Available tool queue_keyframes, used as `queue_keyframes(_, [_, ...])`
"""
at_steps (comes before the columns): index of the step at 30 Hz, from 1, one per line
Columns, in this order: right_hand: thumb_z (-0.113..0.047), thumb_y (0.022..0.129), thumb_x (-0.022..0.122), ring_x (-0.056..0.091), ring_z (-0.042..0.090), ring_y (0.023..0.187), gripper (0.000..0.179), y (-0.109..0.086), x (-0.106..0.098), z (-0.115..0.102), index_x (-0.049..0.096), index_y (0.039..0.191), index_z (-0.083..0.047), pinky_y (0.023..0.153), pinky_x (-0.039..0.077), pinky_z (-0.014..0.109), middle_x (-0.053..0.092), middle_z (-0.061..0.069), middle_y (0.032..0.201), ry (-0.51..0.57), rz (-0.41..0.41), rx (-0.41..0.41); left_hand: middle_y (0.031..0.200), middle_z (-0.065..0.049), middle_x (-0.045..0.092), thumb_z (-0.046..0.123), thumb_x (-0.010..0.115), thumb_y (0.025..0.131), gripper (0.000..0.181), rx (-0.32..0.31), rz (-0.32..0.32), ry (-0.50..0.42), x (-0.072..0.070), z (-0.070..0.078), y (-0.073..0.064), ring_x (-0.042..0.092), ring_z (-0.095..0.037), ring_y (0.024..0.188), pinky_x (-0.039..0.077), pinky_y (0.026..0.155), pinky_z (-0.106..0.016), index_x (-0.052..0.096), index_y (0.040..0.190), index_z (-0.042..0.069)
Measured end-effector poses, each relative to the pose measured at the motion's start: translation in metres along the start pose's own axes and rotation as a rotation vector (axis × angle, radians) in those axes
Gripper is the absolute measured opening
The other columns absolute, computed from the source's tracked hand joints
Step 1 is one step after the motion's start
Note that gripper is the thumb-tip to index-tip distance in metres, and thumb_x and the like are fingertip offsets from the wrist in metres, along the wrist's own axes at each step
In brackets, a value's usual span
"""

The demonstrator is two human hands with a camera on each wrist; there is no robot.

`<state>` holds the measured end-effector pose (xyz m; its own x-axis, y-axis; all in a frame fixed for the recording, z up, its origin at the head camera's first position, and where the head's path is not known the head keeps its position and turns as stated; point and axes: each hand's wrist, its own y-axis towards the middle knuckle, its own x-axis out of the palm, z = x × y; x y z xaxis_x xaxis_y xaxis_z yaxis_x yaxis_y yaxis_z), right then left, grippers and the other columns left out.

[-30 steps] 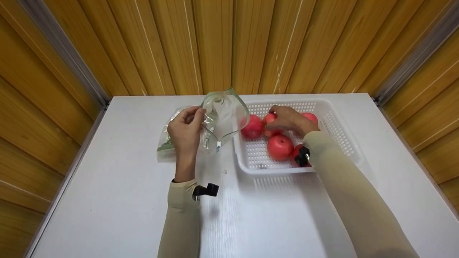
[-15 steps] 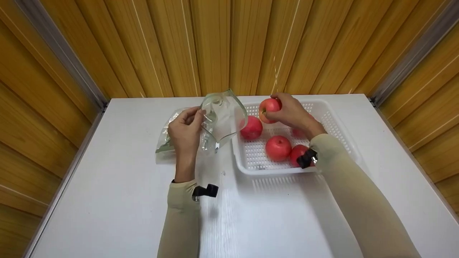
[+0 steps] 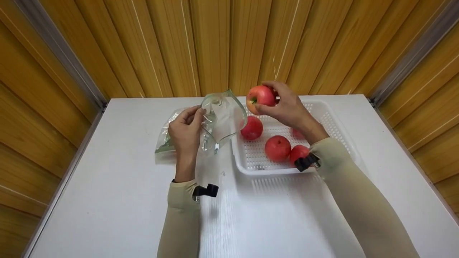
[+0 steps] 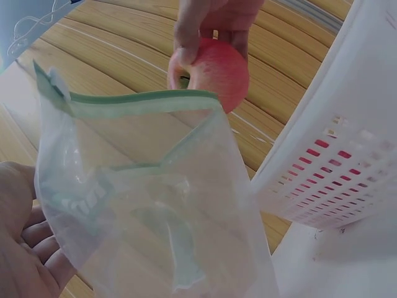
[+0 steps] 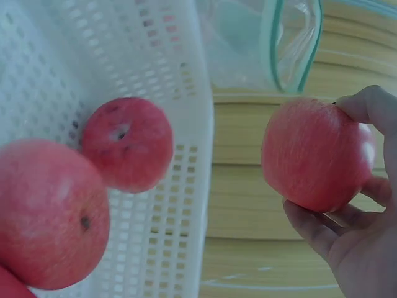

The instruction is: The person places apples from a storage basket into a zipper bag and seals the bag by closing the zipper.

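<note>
A white table occupies the lower and central part of the head view; wood-grain panels border it at the top and both sides. A white perforated basket containing red apples stands right of centre. Only the left wrist view shows white cords, at its upper left. The right wrist view gives two basket apples close up, at left.

Left hand, left of centre: thumb and curled fingers pinch the rim of a clear bag, its mouth spread. Right hand: thumb and fingers spread to the width of the held apple. The fruit sits at the fingertips, clear of the palm, stem end facing left, beside the bag mouth; contact with the bag cannot be determined.
</note>
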<state>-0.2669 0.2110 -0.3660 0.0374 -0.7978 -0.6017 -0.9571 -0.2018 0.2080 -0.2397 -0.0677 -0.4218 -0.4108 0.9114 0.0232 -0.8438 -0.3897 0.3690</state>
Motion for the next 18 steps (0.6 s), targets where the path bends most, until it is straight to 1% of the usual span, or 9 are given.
queue_keyframes(3, [-0.024, 0.092, 0.082, 0.058, 0.025, 0.122, 0.07, -0.001, 0.003, -0.009, 0.052, 0.153, -0.008, 0.096, 0.056, 0.038, 0.054, 0.01, 0.145, 0.016, 0.004, -0.073, 0.094, -0.009, 0.08, 0.008, 0.078, 0.096, 0.013, 0.009, 0.003, 0.005, 0.0, 0.0, 0.0, 0.075, -0.017, 0.079, 0.058, 0.065, -0.019, 0.083, 0.105, 0.0])
queue_keyframes(6, [-0.024, 0.092, 0.083, 0.059, 0.024, 0.12, 0.07, -0.001, 0.006, -0.016, 0.052, 0.153, -0.007, 0.095, 0.056, 0.035, 0.055, 0.009, 0.143, 0.028, 0.002, -0.124, 0.093, -0.009, 0.08, 0.007, 0.078, 0.096, 0.012, 0.017, 0.008, 0.009, 0.0, 0.001, -0.001, 0.075, -0.016, 0.079, 0.057, 0.064, -0.018, 0.083, 0.104, 0.0])
queue_keyframes(7, [-0.024, 0.092, 0.083, 0.059, 0.023, 0.12, 0.07, -0.001, 0.008, -0.018, 0.053, 0.152, -0.009, 0.094, 0.056, 0.034, 0.056, 0.008, 0.143, 0.033, 0.0, -0.129, 0.093, -0.009, 0.08, 0.008, 0.077, 0.096, 0.012, 0.019, 0.01, 0.012, 0.0, 0.001, 0.0, 0.075, -0.016, 0.078, 0.057, 0.064, -0.018, 0.083, 0.104, 0.0])
queue_keyframes(11, [-0.021, 0.09, 0.085, 0.06, 0.023, 0.119, 0.07, -0.002, 0.016, -0.024, 0.054, 0.151, -0.006, 0.097, 0.056, 0.037, 0.057, 0.009, 0.142, 0.045, -0.008, -0.19, 0.094, -0.008, 0.081, 0.009, 0.076, 0.097, 0.013, 0.016, 0.005, 0.008, 0.001, 0.002, 0.0, 0.075, -0.017, 0.08, 0.057, 0.064, -0.019, 0.083, 0.105, 0.001])
queue_keyframes(14, [-0.019, 0.09, 0.085, 0.061, 0.023, 0.12, 0.07, -0.002, 0.025, -0.027, 0.054, 0.151, -0.003, 0.101, 0.056, 0.039, 0.058, 0.011, 0.141, 0.041, -0.033, -0.239, 0.095, -0.008, 0.081, 0.01, 0.077, 0.098, 0.013, 0.008, 0.007, 0.015, 0.0, 0.002, -0.001, 0.076, -0.018, 0.08, 0.057, 0.065, -0.019, 0.083, 0.106, 0.002])
queue_keyframes(18, [-0.017, 0.091, 0.084, 0.061, 0.022, 0.12, 0.069, -0.004, 0.039, -0.029, 0.054, 0.15, -0.003, 0.102, 0.056, 0.037, 0.058, 0.012, 0.14, 0.035, -0.064, -0.257, 0.095, -0.006, 0.081, 0.01, 0.077, 0.098, 0.013, 0.002, 0.004, 0.035, -0.002, 0.001, -0.003, 0.075, -0.018, 0.079, 0.057, 0.064, -0.02, 0.083, 0.107, 0.002])
